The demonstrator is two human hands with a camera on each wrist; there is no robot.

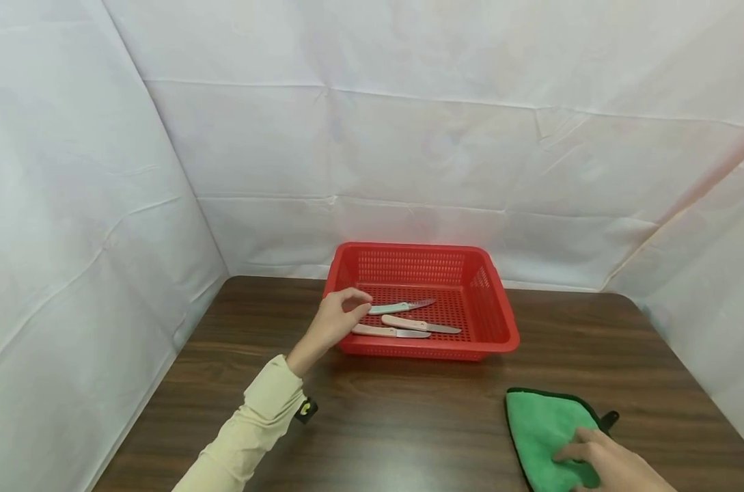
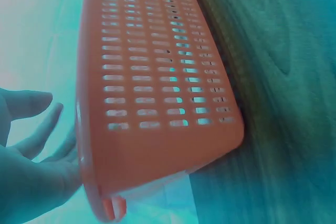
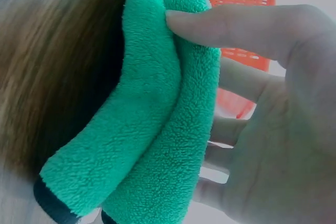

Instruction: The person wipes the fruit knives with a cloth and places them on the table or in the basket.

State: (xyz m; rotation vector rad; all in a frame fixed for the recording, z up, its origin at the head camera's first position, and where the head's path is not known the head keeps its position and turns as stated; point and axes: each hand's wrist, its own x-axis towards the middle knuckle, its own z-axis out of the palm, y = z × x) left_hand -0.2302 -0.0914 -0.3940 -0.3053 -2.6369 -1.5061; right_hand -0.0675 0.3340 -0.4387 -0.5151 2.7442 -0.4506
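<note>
My left hand (image 1: 341, 314) hovers over the left front rim of a red plastic basket (image 1: 499, 294), its thumb and fingers bent with a gap between them. Just beyond its fingertips is a knife with a pale mint handle (image 1: 389, 309), lying in the basket. Two knives with pale pink handles, one in the middle (image 1: 405, 322) and one nearer the front (image 1: 374, 331), lie beside it. On a folded green cloth (image 1: 534, 424), my right hand (image 1: 605, 461) has its thumb at the crease and its fingers over the upper layer, pinching it.
The dark wooden table (image 1: 384, 424) carries the basket at its back edge and the cloth at front right. White sheeting (image 1: 408, 150) hangs behind and on both sides. A black loop (image 1: 609, 419) sticks out from the cloth's edge.
</note>
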